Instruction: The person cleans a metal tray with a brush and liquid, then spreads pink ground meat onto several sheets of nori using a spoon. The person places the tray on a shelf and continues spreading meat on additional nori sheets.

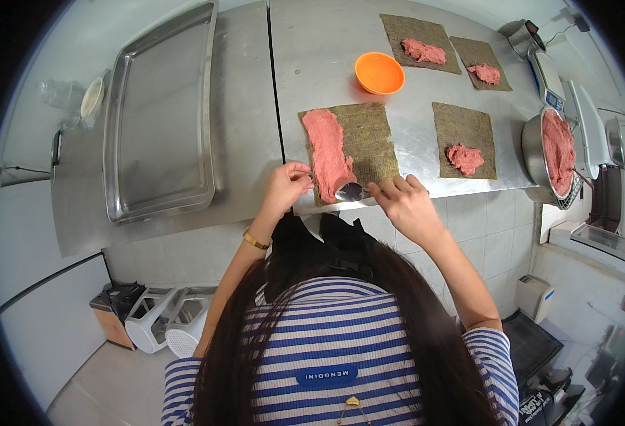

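A dark green seaweed sheet [373, 142] lies on the steel table in front of me. Pink minced meat paste [326, 145] is spread in a long strip down its left side. My right hand [403, 201] grips a metal spoon [351, 192], whose bowl rests at the near end of that strip, touching the paste. At the sheet's left edge, the fingers of my left hand [289, 186] are closed in a pinch on the border. Just beyond the sheet stands an orange bowl [380, 73].
Three more seaweed sheets, each bearing a lump of paste, lie right [484, 128], far [422, 28] and far right [480, 57]. A metal bowl of paste [559, 153] and a scale [548, 82] are at the right edge. Left is a large steel tray [160, 121].
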Demonstrator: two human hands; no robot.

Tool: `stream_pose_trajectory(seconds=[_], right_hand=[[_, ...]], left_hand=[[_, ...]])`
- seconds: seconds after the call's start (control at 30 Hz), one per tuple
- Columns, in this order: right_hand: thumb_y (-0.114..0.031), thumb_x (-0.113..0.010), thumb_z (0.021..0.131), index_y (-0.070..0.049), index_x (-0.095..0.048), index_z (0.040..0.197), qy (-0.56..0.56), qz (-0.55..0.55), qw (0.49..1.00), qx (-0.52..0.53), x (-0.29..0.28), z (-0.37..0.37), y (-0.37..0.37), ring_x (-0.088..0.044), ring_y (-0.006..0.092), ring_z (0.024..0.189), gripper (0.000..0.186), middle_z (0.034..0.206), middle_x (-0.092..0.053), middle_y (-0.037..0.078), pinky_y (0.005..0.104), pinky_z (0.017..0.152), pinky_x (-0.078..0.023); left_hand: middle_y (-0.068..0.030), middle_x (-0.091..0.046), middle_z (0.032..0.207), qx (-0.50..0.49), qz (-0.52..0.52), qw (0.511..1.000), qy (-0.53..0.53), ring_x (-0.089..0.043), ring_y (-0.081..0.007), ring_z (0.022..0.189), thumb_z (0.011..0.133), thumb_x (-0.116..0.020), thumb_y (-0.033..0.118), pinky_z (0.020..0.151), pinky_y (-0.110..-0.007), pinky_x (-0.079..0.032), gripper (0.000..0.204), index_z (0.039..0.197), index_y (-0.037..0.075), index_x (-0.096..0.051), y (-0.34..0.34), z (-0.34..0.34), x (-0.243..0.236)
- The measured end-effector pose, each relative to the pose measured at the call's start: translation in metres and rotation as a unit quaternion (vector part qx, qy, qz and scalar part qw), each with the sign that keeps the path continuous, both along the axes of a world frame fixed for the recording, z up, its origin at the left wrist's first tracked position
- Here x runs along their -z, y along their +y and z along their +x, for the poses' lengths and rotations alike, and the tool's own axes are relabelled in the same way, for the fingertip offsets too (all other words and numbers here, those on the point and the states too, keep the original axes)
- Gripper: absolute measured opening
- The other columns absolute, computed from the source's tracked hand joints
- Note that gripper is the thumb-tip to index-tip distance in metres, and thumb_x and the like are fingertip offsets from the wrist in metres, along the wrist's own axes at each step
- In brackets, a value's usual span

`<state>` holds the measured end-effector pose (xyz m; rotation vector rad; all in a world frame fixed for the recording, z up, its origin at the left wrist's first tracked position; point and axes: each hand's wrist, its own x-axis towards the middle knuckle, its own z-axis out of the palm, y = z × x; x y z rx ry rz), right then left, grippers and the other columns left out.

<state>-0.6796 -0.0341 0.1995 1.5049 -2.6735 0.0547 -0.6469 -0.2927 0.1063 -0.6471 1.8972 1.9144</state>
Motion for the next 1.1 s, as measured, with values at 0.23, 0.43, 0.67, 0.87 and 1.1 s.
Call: stream_pose_trajectory(seconds=[0.23,0.43,0.67,0.87,1.1], right_hand=[[-0.014,-0.055,0.075,-0.006,-0.065,0.105,-0.007,0.032,0.999,0.0,0.022,-0.005,-0.024,-0.053,0.0158,0.075,0.032,0.08,-0.053,0.001,0.0288,0.068,-0.042],[-0.011,-0.056,0.075,-0.002,-0.064,0.098,0.039,-0.03,0.996,0.075,0.014,-0.022,-0.035,-0.059,0.0207,0.077,0.026,0.079,-0.057,0.006,0.0321,0.068,-0.047],[-0.009,-0.056,0.075,-0.004,-0.064,0.101,-0.063,0.022,0.992,0.106,-0.001,0.008,-0.026,-0.061,0.0232,0.075,0.028,0.081,-0.058,0.008,0.0348,0.063,-0.05],[-0.006,-0.056,0.076,-0.005,-0.063,0.106,-0.067,0.08,0.991,0.084,0.011,0.027,-0.03,-0.061,0.0225,0.075,0.031,0.082,-0.057,0.007,0.0337,0.062,-0.051],[-0.009,-0.056,0.077,-0.002,-0.064,0.091,-0.041,0.077,0.993,0.073,0.013,0.03,-0.026,-0.061,0.0226,0.073,0.018,0.079,-0.059,0.008,0.0336,0.063,-0.05]], left_hand=[[-0.0109,-0.064,0.098,0.036,0.013,0.999,-0.024,-0.066,-0.0174,0.084,0.087,-0.056,0.003,0.07,-0.027,-0.053,0.023,0.109,-0.003,-0.056,0.0,0.008,-0.001],[-0.0104,-0.064,0.099,0.042,0.028,0.998,-0.027,-0.066,-0.017,0.086,0.087,-0.056,0.004,0.073,-0.027,-0.053,0.022,0.109,-0.002,-0.056,-0.001,0.012,0.001],[-0.01,-0.065,0.093,0.044,0.039,0.998,-0.024,-0.066,-0.0168,0.082,0.085,-0.059,0.002,0.069,-0.027,-0.053,0.02,0.104,-0.003,-0.057,-0.002,0.022,0.008],[-0.0094,-0.067,0.085,0.076,-0.076,0.993,0.057,-0.066,-0.0141,0.076,0.078,-0.064,0.001,0.066,-0.025,-0.052,0.02,0.097,-0.003,-0.059,0.006,0.028,0.015],[-0.0083,-0.069,0.078,0.058,-0.187,0.978,0.066,-0.065,-0.0116,0.07,0.071,-0.068,0.003,0.064,-0.025,-0.051,0.018,0.088,-0.001,-0.063,0.012,0.028,0.008]])
